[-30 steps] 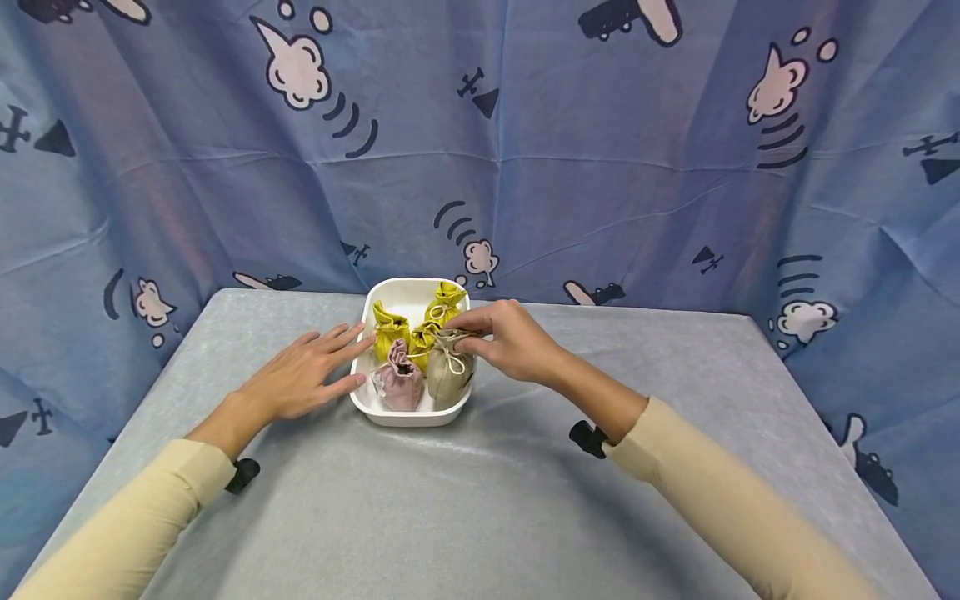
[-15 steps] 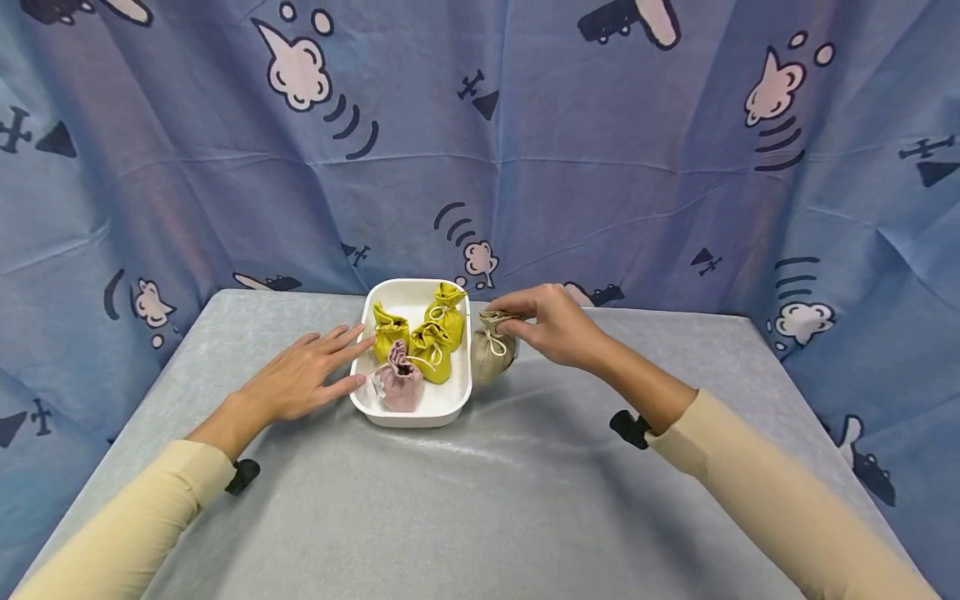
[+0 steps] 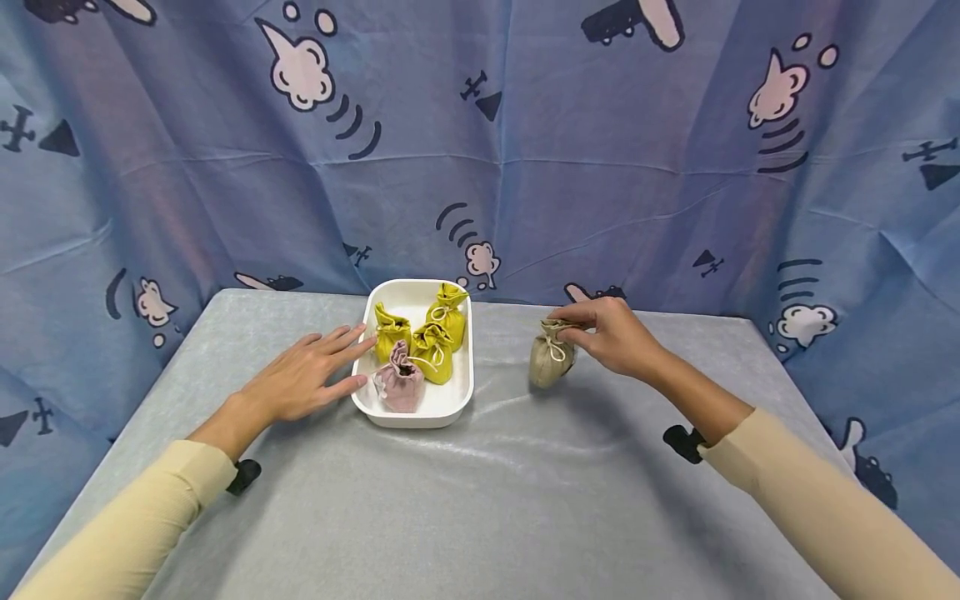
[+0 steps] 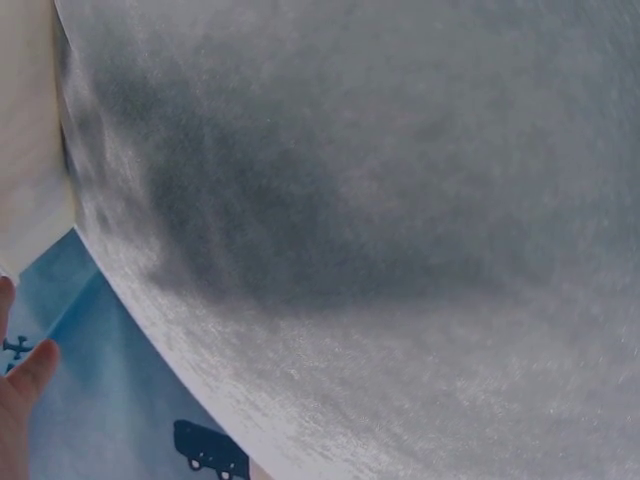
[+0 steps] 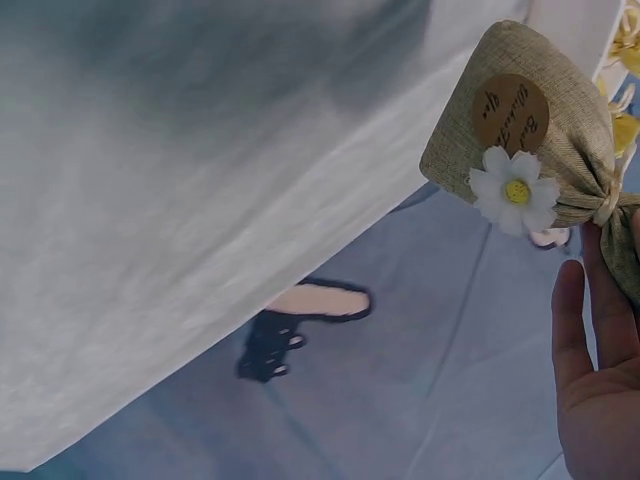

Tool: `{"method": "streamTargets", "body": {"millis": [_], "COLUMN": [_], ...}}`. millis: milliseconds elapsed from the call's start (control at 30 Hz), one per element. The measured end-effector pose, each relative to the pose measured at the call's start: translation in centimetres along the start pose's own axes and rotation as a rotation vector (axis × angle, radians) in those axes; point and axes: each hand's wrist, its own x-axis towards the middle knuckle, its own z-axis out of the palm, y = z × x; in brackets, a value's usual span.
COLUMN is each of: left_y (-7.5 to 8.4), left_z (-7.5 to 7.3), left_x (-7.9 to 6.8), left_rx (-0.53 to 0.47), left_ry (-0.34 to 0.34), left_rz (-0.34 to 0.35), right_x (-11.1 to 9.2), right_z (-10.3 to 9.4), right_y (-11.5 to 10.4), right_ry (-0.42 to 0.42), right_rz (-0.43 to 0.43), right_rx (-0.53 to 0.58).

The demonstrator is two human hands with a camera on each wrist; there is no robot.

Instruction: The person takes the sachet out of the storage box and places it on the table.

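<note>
A beige drawstring pouch (image 3: 551,360) hangs from my right hand (image 3: 618,337), which pinches its gathered neck to the right of the white tray (image 3: 412,421). In the right wrist view the pouch (image 5: 550,110) shows a round brown label and a white flower, and part of the right hand (image 5: 605,400) is visible. Fingers spread, my left hand (image 3: 307,375) lies at the tray's left rim. Inside the tray stand a pink pouch (image 3: 401,387) and three yellow pouches, one at the back right (image 3: 447,321). Only a bit of the left hand (image 4: 20,400) shows in the left wrist view.
A grey cloth covers the table (image 3: 480,517). Behind it hangs a blue patterned curtain (image 3: 420,108). Black wrist cameras are strapped below both sleeves, the right one (image 3: 682,443) just above the table.
My right hand has lifted the beige pouch out of the tray and carried it rightward. The left hand and the other pouches have stayed in place.
</note>
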Motion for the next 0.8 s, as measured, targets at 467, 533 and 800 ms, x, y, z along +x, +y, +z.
{"method": "streamTargets", "body": {"millis": [467,533,800], "left_y": [-0.1,-0.1,-0.2], "left_z": [0.1,0.1,0.3], "left_x": [0.0,0.0,-0.1], "left_rx": [-0.007,-0.007,-0.008], "left_ry": [0.014,0.012,0.025], "left_rz": [0.002,0.001,0.006], "right_x": [-2.4,-2.7,-3.1], "right_z": [-1.5,-1.6,-1.3], "right_y": [3.1,3.3,4.1], "right_ry": [0.024,0.022,0.018], "right_rz": [0.049,0.064,0.098], "right_rx": [-0.081,-0.078,-0.057]}}
